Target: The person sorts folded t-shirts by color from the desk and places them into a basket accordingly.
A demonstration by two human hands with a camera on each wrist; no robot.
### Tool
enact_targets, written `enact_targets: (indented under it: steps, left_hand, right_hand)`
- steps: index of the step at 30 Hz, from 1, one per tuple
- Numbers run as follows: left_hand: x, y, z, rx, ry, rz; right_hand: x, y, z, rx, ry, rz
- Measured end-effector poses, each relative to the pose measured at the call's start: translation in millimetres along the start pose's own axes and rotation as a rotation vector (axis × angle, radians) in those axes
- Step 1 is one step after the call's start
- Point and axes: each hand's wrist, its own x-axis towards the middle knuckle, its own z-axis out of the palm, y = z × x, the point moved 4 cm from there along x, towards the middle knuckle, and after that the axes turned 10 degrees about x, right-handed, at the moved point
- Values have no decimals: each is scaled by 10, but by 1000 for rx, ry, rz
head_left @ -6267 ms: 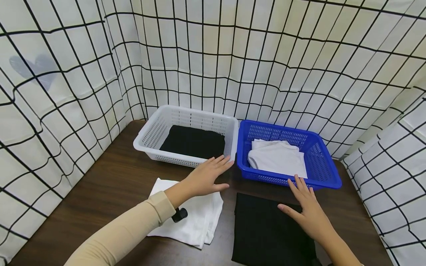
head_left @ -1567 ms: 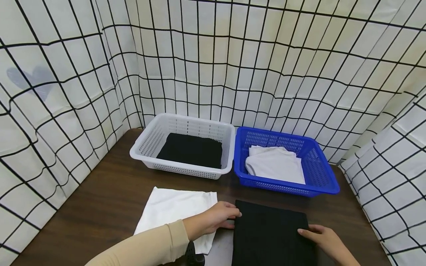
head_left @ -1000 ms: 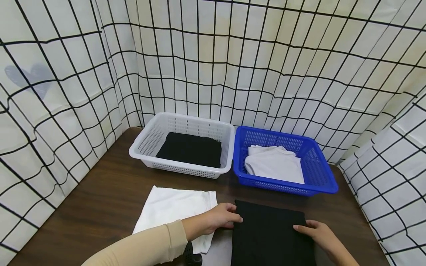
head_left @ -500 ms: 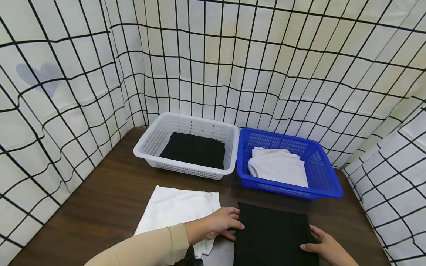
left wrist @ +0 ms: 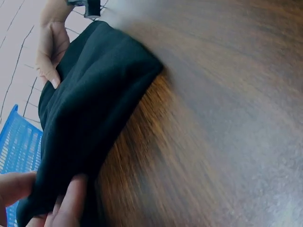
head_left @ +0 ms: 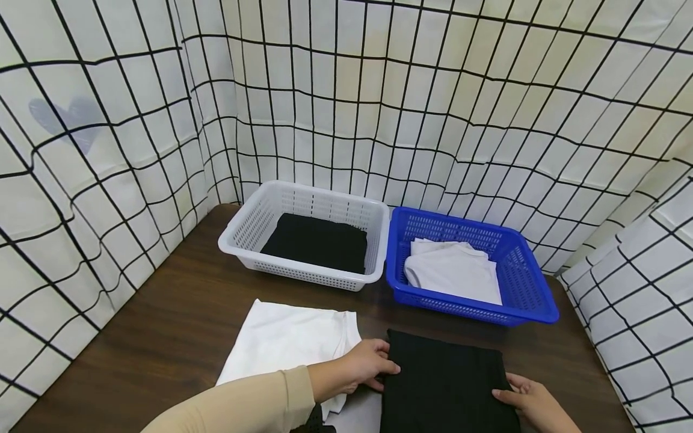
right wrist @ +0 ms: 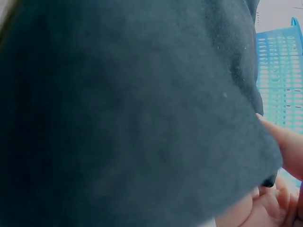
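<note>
One folded black cloth pinched at left edge by left hand, right edge by right hand. One white cloth laid alongside. Beyond: second black cloth placed in one white basket, second white cloth in one blue basket.

From above, the head view faces forward and down over the left hand and right hand — far enough back to include the blue basket beyond them. The left wrist view sits close by its hand, facing along the black cloth toward the right hand. The right wrist view is nearest — black cloth fills most of it. All three share cloth and basket.
</note>
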Motion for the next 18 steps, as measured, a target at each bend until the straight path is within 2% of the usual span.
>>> enact_targets:
  steps: [4,11,18]
  left_hand:
    - [-2,3,31,12,24,-3]
    - [20,-46,45,-37,76,-34]
    - [2,-22,5,-12,116,-52]
  right_hand:
    - [-14,41,-21,44,-55,-8]
    - [-25,65,-48,56,-29,-17]
    - [-81,52,-43,134,-198,-46]
